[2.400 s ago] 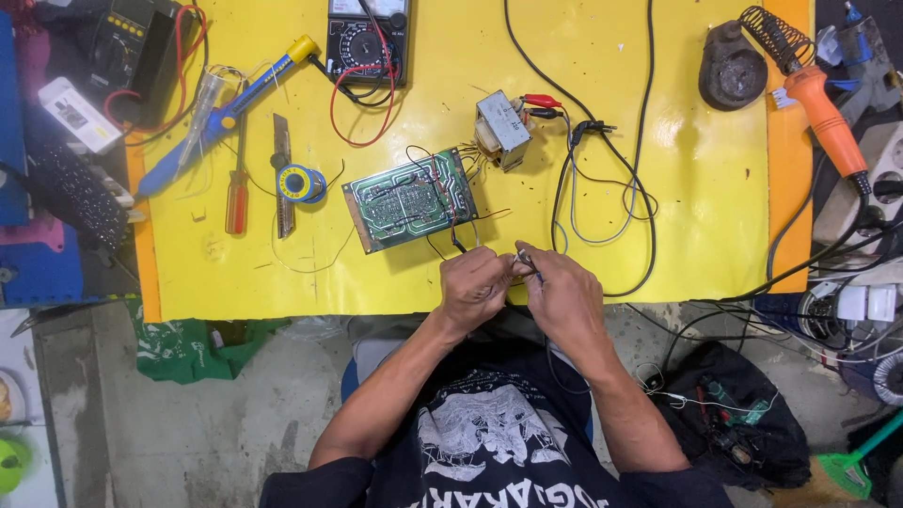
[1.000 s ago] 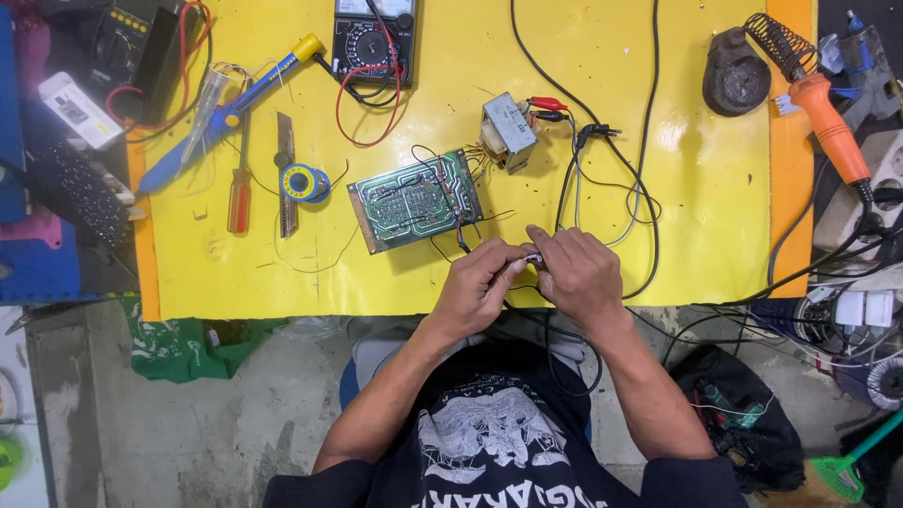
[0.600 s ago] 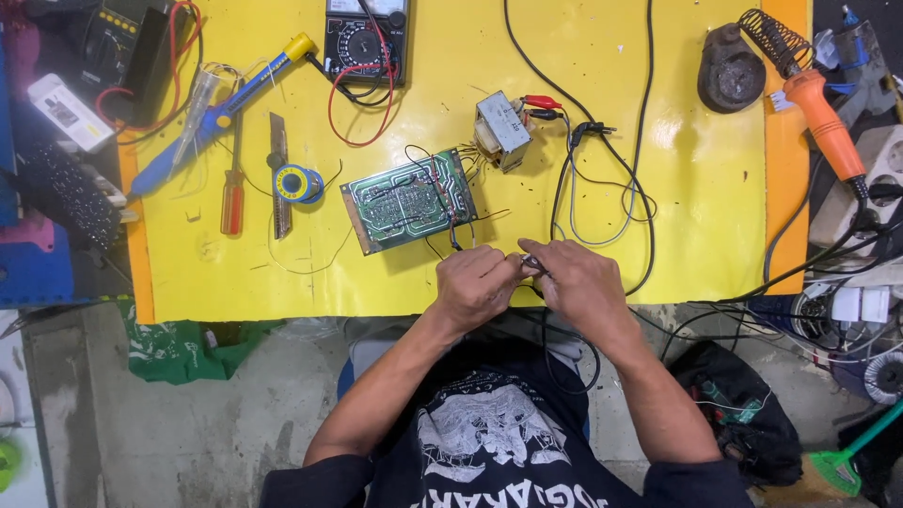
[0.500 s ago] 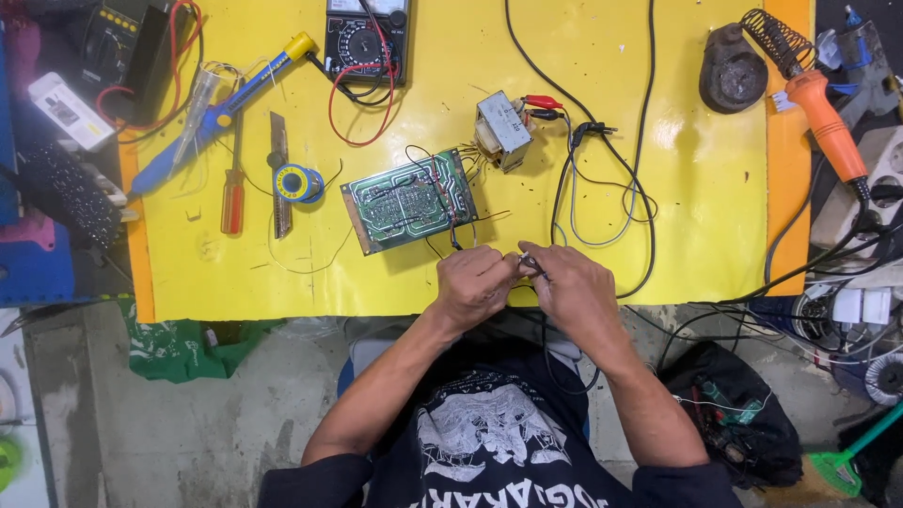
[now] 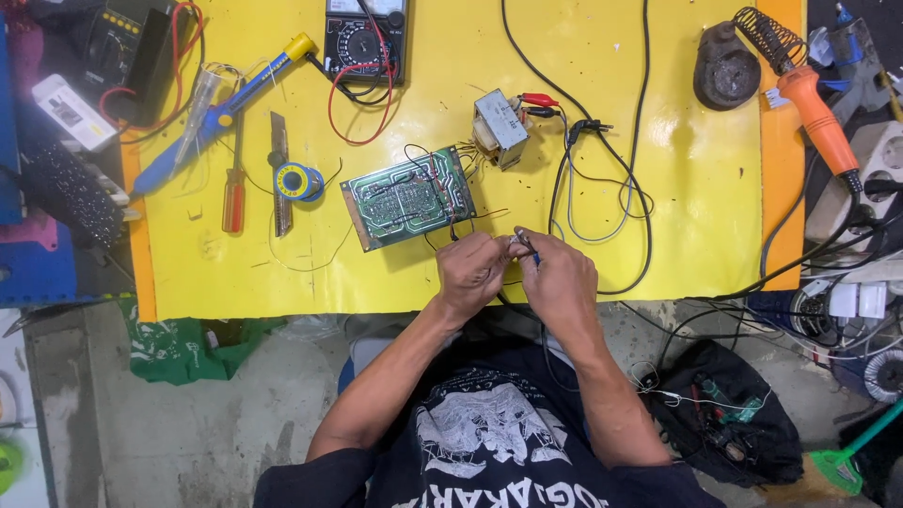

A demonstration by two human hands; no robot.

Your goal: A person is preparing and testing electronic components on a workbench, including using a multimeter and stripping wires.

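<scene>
Both hands, left hand [image 5: 472, 273] and right hand [image 5: 559, 282], pinch thin wire ends [image 5: 523, 239] together beside the green circuit board [image 5: 408, 197], mid-twist I'd guess, needing steady fingertips.

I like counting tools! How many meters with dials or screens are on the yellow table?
2. A black dial meter with red and black leads lies at the top middle of the yellow table. Another black meter lies at the top left corner. Clutter may hide more.

One circuit board [image 5: 407, 197], one transformer [image 5: 499, 128], two soldering irons [image 5: 816, 102], one screwdriver [image 5: 233, 188].
</scene>
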